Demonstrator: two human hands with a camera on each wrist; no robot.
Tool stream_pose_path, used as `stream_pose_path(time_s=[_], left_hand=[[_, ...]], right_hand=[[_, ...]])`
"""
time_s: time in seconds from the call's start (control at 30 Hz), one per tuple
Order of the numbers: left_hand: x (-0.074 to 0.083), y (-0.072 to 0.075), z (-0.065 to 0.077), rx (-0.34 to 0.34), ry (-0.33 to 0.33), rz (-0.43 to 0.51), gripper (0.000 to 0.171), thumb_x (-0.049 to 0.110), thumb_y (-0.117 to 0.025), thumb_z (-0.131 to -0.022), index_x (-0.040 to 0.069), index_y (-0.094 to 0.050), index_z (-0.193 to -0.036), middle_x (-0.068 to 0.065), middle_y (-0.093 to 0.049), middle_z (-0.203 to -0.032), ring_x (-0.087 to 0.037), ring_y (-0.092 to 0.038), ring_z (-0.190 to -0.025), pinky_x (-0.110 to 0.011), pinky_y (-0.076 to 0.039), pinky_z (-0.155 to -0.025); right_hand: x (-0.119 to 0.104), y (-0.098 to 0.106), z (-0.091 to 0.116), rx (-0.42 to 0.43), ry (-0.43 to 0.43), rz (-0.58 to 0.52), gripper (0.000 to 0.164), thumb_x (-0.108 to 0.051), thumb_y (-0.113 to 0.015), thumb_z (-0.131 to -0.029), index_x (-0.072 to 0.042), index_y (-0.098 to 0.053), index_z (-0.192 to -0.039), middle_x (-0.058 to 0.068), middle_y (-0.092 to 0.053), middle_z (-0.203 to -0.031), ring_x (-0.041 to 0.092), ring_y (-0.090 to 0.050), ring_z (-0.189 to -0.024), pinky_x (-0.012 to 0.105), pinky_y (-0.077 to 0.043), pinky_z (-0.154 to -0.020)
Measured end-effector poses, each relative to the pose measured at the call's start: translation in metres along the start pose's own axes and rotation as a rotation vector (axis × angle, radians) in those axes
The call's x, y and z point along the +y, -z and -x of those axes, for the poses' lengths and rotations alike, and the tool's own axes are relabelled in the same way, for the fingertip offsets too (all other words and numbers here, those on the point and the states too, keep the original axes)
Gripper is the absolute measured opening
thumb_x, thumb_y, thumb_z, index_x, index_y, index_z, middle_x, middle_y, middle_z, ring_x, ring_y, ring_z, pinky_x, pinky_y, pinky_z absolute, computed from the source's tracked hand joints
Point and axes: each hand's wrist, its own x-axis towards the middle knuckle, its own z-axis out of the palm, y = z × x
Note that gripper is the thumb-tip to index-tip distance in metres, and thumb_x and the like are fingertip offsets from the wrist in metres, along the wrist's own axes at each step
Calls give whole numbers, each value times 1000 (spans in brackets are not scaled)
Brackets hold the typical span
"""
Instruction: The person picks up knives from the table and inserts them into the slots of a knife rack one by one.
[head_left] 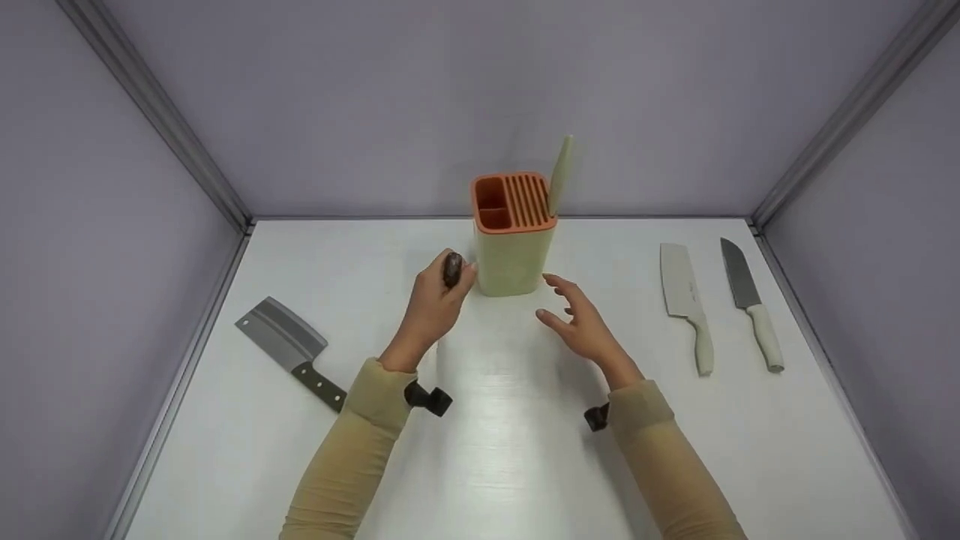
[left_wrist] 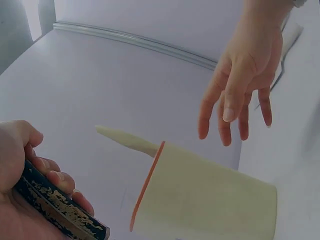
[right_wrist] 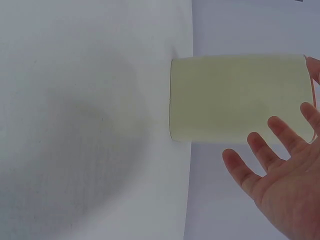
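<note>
One worn dark handle (head_left: 452,270), gripped in the left hand (head_left: 437,296), was just left of the knife block (head_left: 514,262) on the counter (head_left: 495,450); right hand (head_left: 589,322), fingers spread, hung near its right side.

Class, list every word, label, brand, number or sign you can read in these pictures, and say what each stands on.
Readable texts: none.
Too small to read: a faint mark on the blade of the pale-handled, broad-bladed grey knife.
No lettering can be made out on the pale green, box-shaped knife block with an orange top or the dark, worn handle.
</note>
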Motion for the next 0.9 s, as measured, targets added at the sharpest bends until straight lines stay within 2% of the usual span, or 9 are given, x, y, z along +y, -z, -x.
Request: stream_pose_path(time_s=[0.13,0.3,0.5,0.7,0.9], left_hand=[[14,4,-4,31,10,94,23,18,-54,-103,7,-48,-84,2,-37,-67,-13,-33,-60,-28,-31,-57],[32,9,-10,53,-14,219,22,18,-53,-102,7,-48,-84,1,-38,-67,-14,-33,-59,-27,-30,-54],[54,12,-19,60,-53,254,21,19,-54,-102,7,-49,-85,2,-41,-67,-12,-37,-57,-26,-32,-50],[75,11,-31,135,-112,286,26,16,-51,-103,10,-45,-79,3,-36,-63,-13,-31,-51,-26,-29,-45],[95,12,-45,191,-118,367,21,18,-50,-103,8,-45,-85,-5,-41,-66,-13,-36,-51,-26,-33,-45]], right_hand=[[0,4,-2,10,-3,7,66,-39,-63,-97,-19,-34,-153,5,-35,-154,30,-33,-138,55,-35,-105],[-4,10,-5,22,9,-3,66,-36,-63,-97,-17,-33,-153,6,-36,-153,29,-33,-139,55,-35,-105],[-8,18,-9,37,21,-18,65,-33,-64,-97,-18,-33,-153,6,-37,-152,29,-34,-138,57,-35,-104],[-13,26,-15,42,60,-28,66,-31,-64,-98,-16,-31,-153,10,-37,-152,30,-34,-138,58,-35,-103],[-19,34,-22,61,71,-30,68,-30,-63,-98,-15,-29,-154,11,-37,-151,31,-34,-138,55,-36,-103]])
